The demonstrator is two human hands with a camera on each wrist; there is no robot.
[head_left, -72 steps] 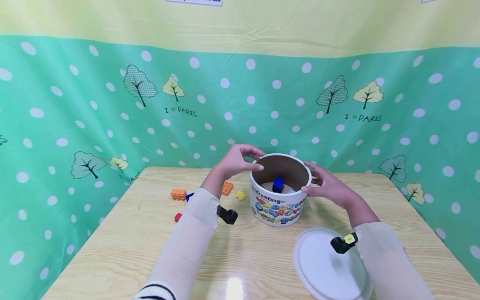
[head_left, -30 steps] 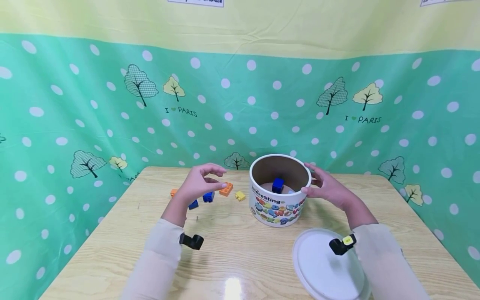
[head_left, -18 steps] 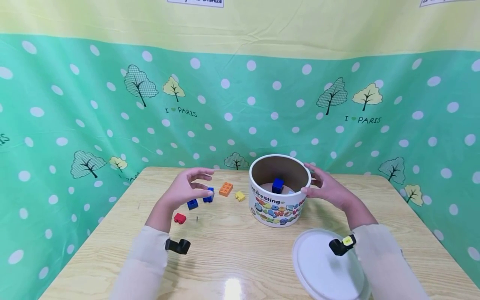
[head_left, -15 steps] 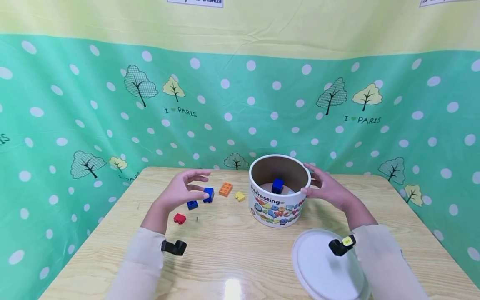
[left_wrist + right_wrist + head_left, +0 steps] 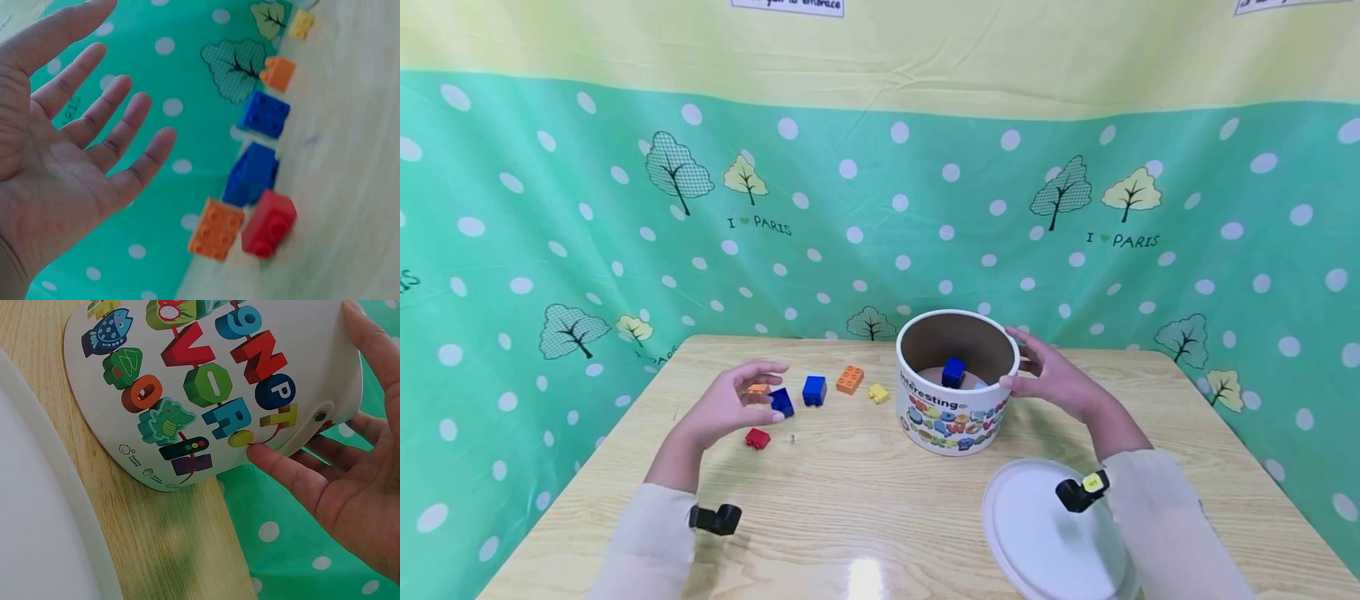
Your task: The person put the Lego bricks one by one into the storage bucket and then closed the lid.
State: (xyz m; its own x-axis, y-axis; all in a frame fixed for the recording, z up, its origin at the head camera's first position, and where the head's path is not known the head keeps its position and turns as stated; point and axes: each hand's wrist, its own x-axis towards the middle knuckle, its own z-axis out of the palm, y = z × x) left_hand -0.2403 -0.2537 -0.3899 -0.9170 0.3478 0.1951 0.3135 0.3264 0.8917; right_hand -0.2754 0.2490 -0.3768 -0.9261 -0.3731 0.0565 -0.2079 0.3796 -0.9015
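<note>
My left hand hovers over the left of the table with its fingers spread and nothing in its grasp. Beneath and beside it lie a red block, a blue block and a partly hidden orange block. Further right are another blue block, an orange studded block and a small yellow block. My right hand holds the right side of a white printed bucket, thumb in front and fingers behind. Inside the lidless bucket sits a blue block.
A round white lid lies on the wooden table in front of the bucket, partly under my right forearm. A tiny pale bit lies beside the red block. A green dotted curtain hangs behind the table.
My left hand has left the bucket's rim and moved left and toward me, uncovering several blocks. My right hand stays on the bucket, which has barely shifted in view.
</note>
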